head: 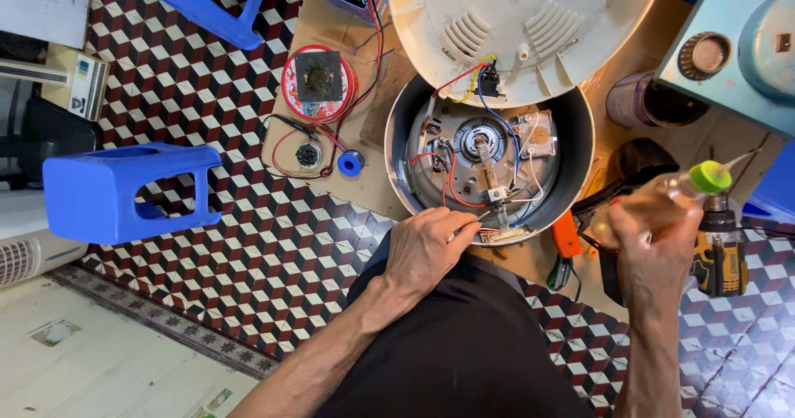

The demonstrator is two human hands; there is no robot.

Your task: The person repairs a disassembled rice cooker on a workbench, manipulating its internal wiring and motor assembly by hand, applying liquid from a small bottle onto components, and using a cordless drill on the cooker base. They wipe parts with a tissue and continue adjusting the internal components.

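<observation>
We see the left hand [426, 248] resting on the near rim of an opened round appliance body [489, 157], a dull grey metal drum turned bottom-up so its inner plate, springs and brackets show. The fingers are curled together and their tips pinch something thin at the rim, probably a wire end or a small tool; the view is too small for us to tell which. Red, blue, yellow and white wires [464, 82] loop across the metal plate and run up to a black switch block on the cream plastic base cover [530, 20], a smooth disc with moulded vent slots that leans against the far edge of the drum.

The right hand [650, 248] is raised well to the right of the drum, its fingers wrapped around a clear, soft-looking plastic squeeze bottle [675, 190] with a lime-green cap and a fine nozzle pointing up and right. Just beside that hand stands a yellow and black cordless drill [720, 256], and an orange-handled tool [567, 236] lies between the drum and the bottle.

The drum sits on a sheet of brown cardboard [364, 186] laid over a floor of red, black and white cube-pattern tiles. On the cardboard to the left lie a red round tin lid [319, 82] holding a charred dark square, a small blue spool [350, 163] and a tangle of black and red leads. Two glossy blue plastic stools [124, 190] lie further left
</observation>
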